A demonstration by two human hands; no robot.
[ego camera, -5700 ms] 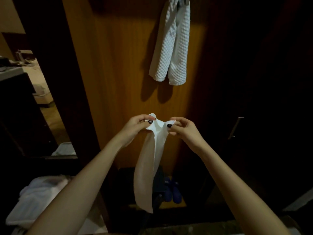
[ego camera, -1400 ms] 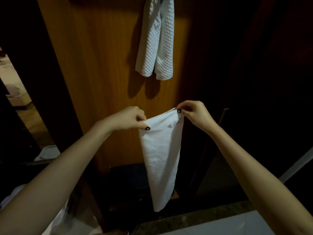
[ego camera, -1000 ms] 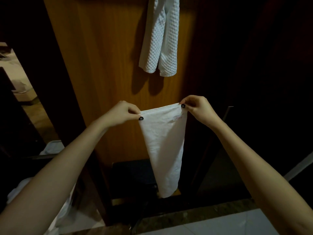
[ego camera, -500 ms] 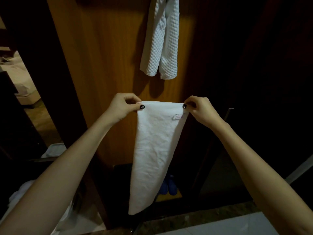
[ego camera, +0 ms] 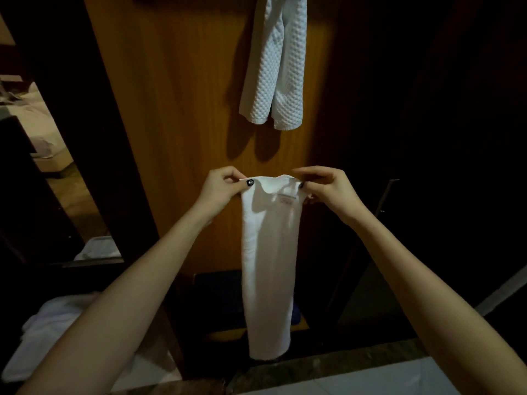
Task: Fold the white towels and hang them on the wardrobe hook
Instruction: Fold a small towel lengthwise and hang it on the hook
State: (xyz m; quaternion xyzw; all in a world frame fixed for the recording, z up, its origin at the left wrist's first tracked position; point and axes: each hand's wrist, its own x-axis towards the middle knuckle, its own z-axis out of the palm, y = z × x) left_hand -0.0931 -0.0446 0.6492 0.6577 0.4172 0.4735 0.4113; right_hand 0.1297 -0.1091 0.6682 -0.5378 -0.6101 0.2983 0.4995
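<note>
A smooth white towel (ego camera: 269,258) hangs as a long narrow strip in front of the wooden wardrobe panel (ego camera: 182,115). My left hand (ego camera: 221,188) pinches its top left corner and my right hand (ego camera: 328,185) pinches its top right corner, so the top edge sags a little between them. A small label shows near the right corner. Above, a white waffle-weave towel (ego camera: 275,67) hangs folded on the panel; the hook that carries it is out of frame.
A heap of white towels (ego camera: 54,329) lies at the lower left. Left of the panel a dark opening shows a bed (ego camera: 34,124) beyond. Dark wardrobe doors with a handle (ego camera: 387,195) stand to the right. A pale tiled floor (ego camera: 370,380) runs along the bottom.
My hands have come closer together, so the towel's top edge, taut half a second ago, now sags and the strip hangs narrower. Both grips stay on the corners.
</note>
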